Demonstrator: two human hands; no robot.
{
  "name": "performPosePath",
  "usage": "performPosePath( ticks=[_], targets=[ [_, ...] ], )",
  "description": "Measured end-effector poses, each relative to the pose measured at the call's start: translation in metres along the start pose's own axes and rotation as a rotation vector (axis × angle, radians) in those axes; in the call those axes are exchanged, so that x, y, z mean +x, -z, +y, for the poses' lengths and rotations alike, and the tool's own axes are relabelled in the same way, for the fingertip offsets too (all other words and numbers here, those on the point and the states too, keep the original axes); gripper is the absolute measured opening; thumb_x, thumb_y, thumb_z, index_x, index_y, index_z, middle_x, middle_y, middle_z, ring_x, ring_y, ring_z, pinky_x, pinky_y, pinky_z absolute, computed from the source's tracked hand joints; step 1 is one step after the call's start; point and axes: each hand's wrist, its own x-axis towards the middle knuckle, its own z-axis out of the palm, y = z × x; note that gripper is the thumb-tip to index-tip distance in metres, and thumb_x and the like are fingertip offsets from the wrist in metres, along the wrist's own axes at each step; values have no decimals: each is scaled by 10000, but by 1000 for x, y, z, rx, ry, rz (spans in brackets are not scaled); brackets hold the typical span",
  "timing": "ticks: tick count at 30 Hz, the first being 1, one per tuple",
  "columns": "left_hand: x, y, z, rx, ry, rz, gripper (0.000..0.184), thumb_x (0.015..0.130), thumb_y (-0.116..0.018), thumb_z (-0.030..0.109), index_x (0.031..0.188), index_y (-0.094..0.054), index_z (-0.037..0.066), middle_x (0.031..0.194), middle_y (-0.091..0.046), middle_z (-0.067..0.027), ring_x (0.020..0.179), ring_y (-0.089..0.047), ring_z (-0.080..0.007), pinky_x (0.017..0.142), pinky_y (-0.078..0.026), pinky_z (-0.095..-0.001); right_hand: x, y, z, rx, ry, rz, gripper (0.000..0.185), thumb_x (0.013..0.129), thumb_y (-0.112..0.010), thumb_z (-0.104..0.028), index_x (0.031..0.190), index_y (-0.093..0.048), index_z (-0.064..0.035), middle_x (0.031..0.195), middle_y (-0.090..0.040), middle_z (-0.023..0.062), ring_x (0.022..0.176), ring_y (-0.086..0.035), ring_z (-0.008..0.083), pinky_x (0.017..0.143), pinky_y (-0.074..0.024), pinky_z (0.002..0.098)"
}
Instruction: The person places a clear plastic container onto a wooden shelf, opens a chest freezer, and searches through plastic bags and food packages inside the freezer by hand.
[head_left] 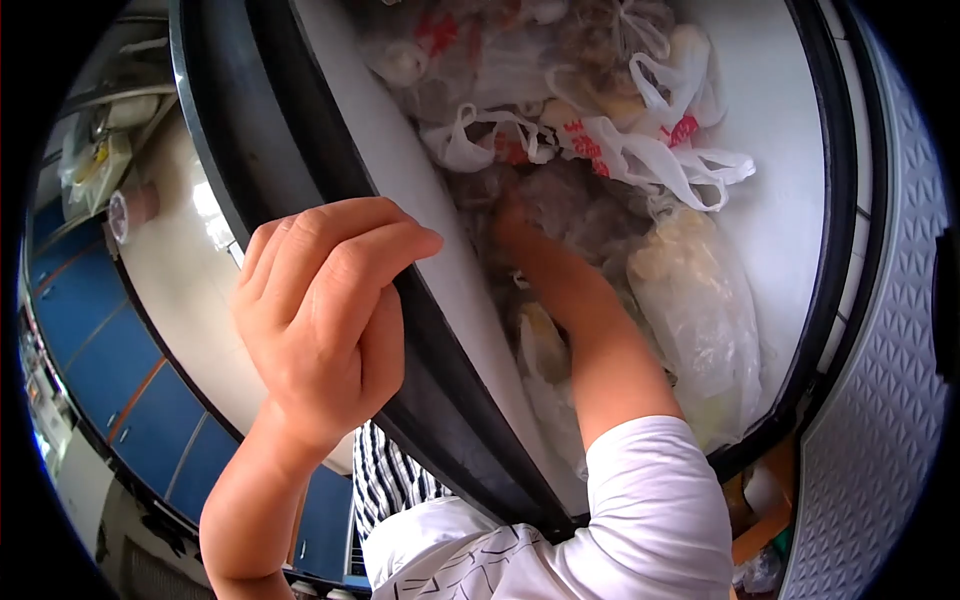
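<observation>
My left hand (pixel 330 310) is held over the black rim (pixel 445 385) of a deep white-walled chest, which looks like a chest freezer. Its fingers are curled and pressed together, and nothing shows in them. Down inside the chest reaches my right arm, with my right hand (pixel 512 222) among clear plastic bags (pixel 585 215); its fingers are hidden by shadow and plastic. Just above that hand lie white carrier bags (pixel 625 150) with red print and loose handles. A large clear bag with pale contents (pixel 690 300) rests right of my forearm.
The white inner wall (pixel 780 150) and black seal bound the chest on the right. Beyond it stands a grey patterned panel (pixel 870 400). Blue cabinets (pixel 130 400) line the left, past a pale floor (pixel 195 310). A pinkish container (pixel 133 210) stands there.
</observation>
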Motion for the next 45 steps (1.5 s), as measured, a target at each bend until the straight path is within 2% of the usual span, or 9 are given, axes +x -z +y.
performPosePath(
  ticks=[2, 4, 7, 11, 15, 18, 26, 31, 45],
  targets=[
    [-1, -1, 0, -1, 5, -3, 253, 610, -565, -53, 821, -639, 66, 821, -638, -50, 674, -585, -194, 614, -422, -295, -21, -17, 16, -543, 81, -5, 571, 987, -233, -366, 1478, -255, -75, 1473, -365, 107, 1349, -319, 280, 1118, -203, 385],
    [0, 0, 0, 5, 5, -7, 251, 609, -567, -51, 820, -637, 66, 820, -637, -50, 674, -586, -194, 616, -423, -295, -91, -66, 50, -1726, 383, 281, 400, 998, -345, -357, 1163, -558, -61, 1075, -572, 97, 986, -536, 200, 896, -432, 318],
    [-1, -1, 2, 2, 12, -13, 249, 608, -568, -46, 818, -636, 67, 819, -636, -47, 675, -587, -195, 618, -426, -296, -90, -68, 52, -1335, 118, 85, 611, 964, -313, -450, 1489, -252, -143, 1541, -244, 44, 1401, -235, 234, 1127, -156, 438],
    [0, 10, 6, 19, 58, -163, 286, 763, -479, -117, 891, -663, 59, 922, -635, -107, 836, -611, -207, 698, -482, -303, -80, -77, 48, -1612, 78, 13, 538, 924, -368, -394, 1395, -330, -137, 1423, -323, 46, 1313, -306, 232, 1082, -214, 441],
    [1, 10, 5, 10, 61, -169, 282, 756, -484, -119, 892, -659, 56, 925, -634, -108, 832, -610, -207, 701, -481, -303, -79, -105, 34, -3659, 131, -400, 467, 884, -423, -338, 1302, -407, -131, 1306, -402, 48, 1226, -378, 230, 1037, -271, 443],
    [1, 11, 5, -14, 51, -163, 273, 756, -486, -117, 890, -655, 50, 929, -632, -108, 831, -609, -207, 708, -481, -303, -99, -121, 48, -4267, -177, -884, 414, 854, -464, -297, 1231, -465, -126, 1218, -460, 50, 1160, -431, 228, 1003, -314, 445],
    [2, 12, 7, -18, 58, -144, 285, 716, -486, -129, 879, -648, 39, 930, -629, -113, 823, -604, -221, 707, -472, -307, -202, -142, 51, -4150, -277, -1785, 298, 783, -559, -199, 1067, -601, -115, 1012, -598, 53, 1008, -557, 225, 924, -414, 449],
    [2, 1, 1, -7, -5, 20, 240, 618, -558, -50, 810, -627, 75, 824, -629, -37, 686, -586, -201, 629, -439, -298, -251, -177, 34, -3393, 816, -2171, 230, 794, -567, -192, 1021, -589, -161, 952, -600, 20, 1014, -550, 187, 904, -405, 392],
    [-1, 11, 2, -42, 48, -121, 294, 690, -485, -132, 879, -638, 34, 919, -629, -113, 830, -607, -230, 732, -469, -309, -390, -235, 63, -3338, 208, -2125, 202, 711, -592, -145, 910, -557, -141, 846, -524, -15, 845, -520, 158, 771, -425, 336]
  ],
)
